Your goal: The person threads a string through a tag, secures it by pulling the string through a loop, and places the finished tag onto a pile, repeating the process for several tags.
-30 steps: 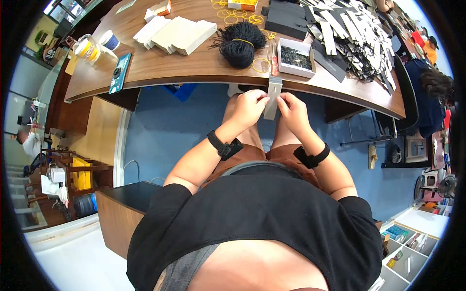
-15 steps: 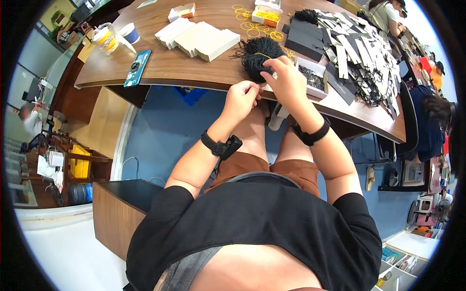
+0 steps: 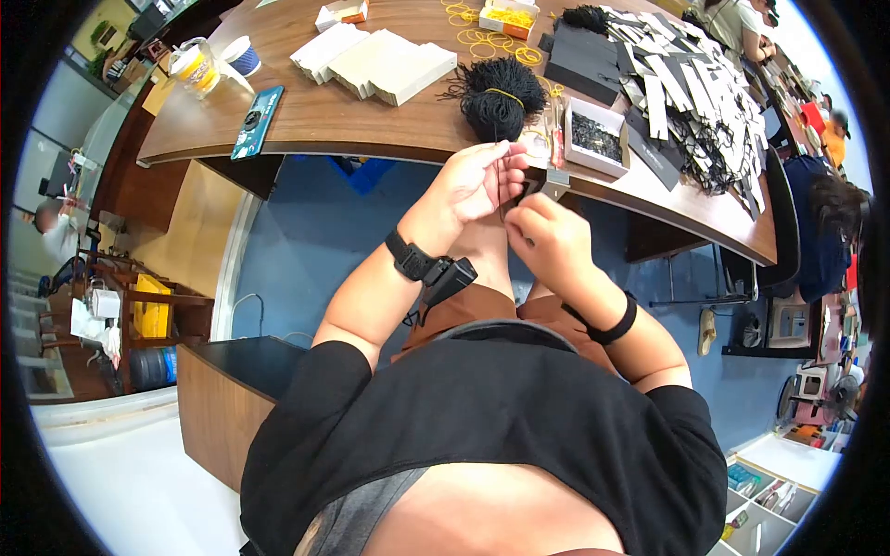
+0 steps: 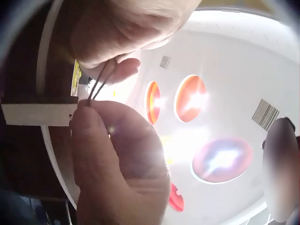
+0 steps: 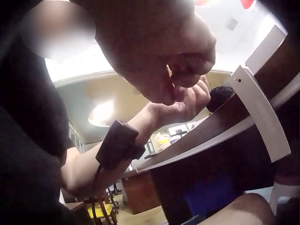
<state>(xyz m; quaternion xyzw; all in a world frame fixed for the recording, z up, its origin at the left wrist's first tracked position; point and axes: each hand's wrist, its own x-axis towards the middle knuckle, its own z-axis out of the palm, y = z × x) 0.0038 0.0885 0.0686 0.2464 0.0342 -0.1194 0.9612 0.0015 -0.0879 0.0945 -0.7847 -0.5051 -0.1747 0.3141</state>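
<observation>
Black cord (image 4: 101, 87) between the hands, at the near edge of the bench (image 3: 315, 120). The left hand (image 3: 468, 181), fingers bent, and the right hand (image 3: 554, 243), fingers curled, each pinch it; its 2 strands run straight from grip to grip, presumably to keep them under control. A pale strip (image 5: 262, 112) projects past the edge, probably for access. The banded black bundle (image 3: 491, 116) and open box (image 3: 595, 160) lie beyond, apparently within reach.

Right hand (image 3: 553, 243) down from black bundle (image 3: 501, 100) — dark cord (image 4: 95, 84) between it and left hand (image 3: 471, 187)
</observation>
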